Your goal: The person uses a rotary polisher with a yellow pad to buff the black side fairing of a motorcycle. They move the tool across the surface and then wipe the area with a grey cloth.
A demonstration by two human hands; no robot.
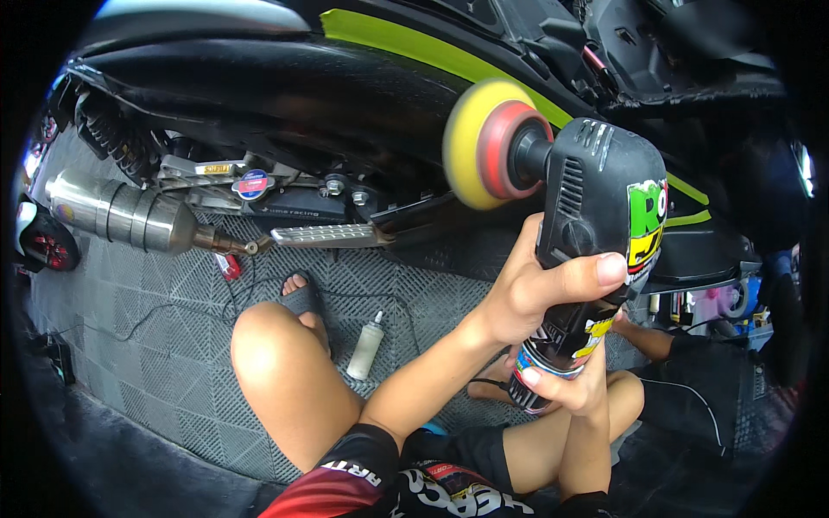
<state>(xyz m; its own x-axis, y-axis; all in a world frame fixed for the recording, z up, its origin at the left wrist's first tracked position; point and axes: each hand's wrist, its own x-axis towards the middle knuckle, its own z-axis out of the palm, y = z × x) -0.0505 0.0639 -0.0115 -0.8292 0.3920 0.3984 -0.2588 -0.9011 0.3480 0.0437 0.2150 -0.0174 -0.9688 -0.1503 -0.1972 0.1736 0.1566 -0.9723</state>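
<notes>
A black handheld polisher with colourful stickers is held up in front of the black body panel of a scooter or motorcycle. Its round yellow foam pad on a red backing faces the panel and looks smeared by motion; whether it touches cannot be told. My left hand wraps round the tool's body just below the head, thumb across the front. Lower down, my right hand is closed round the handle's end. Bright green masking tape runs along the panel's upper edge.
Below the panel are a silver exhaust muffler and a metal footrest. A squeeze bottle of pale liquid rests on the grey tiled floor, near a dark cable. Another person's limb shows at the right.
</notes>
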